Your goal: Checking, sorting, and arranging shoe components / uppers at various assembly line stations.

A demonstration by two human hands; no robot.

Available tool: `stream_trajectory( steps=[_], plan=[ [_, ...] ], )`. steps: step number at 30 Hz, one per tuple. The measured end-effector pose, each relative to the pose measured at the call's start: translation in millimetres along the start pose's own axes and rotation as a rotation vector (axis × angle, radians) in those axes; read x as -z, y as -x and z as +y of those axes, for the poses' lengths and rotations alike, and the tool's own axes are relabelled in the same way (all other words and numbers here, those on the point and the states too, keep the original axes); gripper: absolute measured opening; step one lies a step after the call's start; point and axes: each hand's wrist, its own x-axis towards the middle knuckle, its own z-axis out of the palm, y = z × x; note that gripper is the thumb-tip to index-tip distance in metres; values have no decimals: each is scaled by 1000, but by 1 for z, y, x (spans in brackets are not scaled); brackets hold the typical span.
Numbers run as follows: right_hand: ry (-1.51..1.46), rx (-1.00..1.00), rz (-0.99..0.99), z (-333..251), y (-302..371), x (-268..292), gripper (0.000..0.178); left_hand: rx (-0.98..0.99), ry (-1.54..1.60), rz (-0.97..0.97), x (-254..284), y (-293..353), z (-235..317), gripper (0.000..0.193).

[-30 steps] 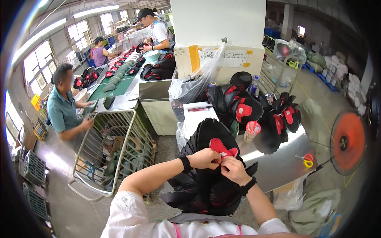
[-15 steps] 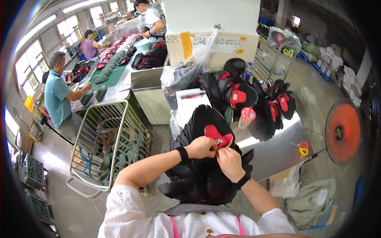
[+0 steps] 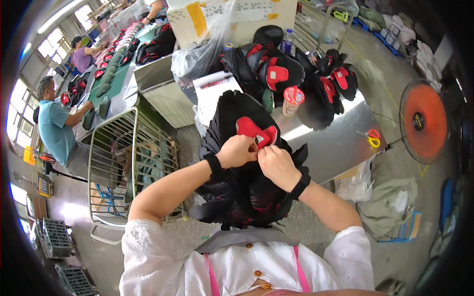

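Observation:
My left hand (image 3: 238, 152) and my right hand (image 3: 277, 167) meet in front of me, fingertips pinched together. Between them is the red part of a black-and-red shoe upper (image 3: 249, 128), and both hands are closed on its near edge. Whatever small detail lies under the fingertips is hidden. This upper rests on top of a thick bundle of similar black uppers (image 3: 242, 200), which hangs down close to my body. A black band circles each wrist.
On the metal table (image 3: 340, 148) are more black-and-red uppers (image 3: 276, 74), a lidded cup (image 3: 293, 101), a bottle (image 3: 287, 42), yellow-handled scissors (image 3: 373, 139) and white paper (image 3: 217, 93). An orange fan (image 3: 423, 121) stands right, a wheeled cage cart (image 3: 113, 163) left. A co-worker (image 3: 59, 123) sits beyond it.
The view has tilted downward and shifted, so the scene sits higher and more to the left. Both hands stay pinched at the red part, with only slight finger movement.

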Motion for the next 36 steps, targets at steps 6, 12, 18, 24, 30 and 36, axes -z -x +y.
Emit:
stream_trajectory(
  steps=[6,12,18,24,30,36],
  plan=[
    [-65,28,149,5,2,-16,8,-32,19,19,3,-1,0,22],
    [-222,75,314,15,8,-30,8,-26,152,-24,5,-5,-3,16],
    [-298,126,360,19,9,-31,12,-6,242,-88,4,-5,-10,10],
    [-496,115,359,30,7,-31,21,40,421,-110,1,-8,-19,13],
    [-270,-36,225,14,9,-18,9,59,216,-57,2,-4,1,16],
    [-29,-87,19,-5,2,-8,11,27,-10,38,-3,2,11,18]
  ],
)
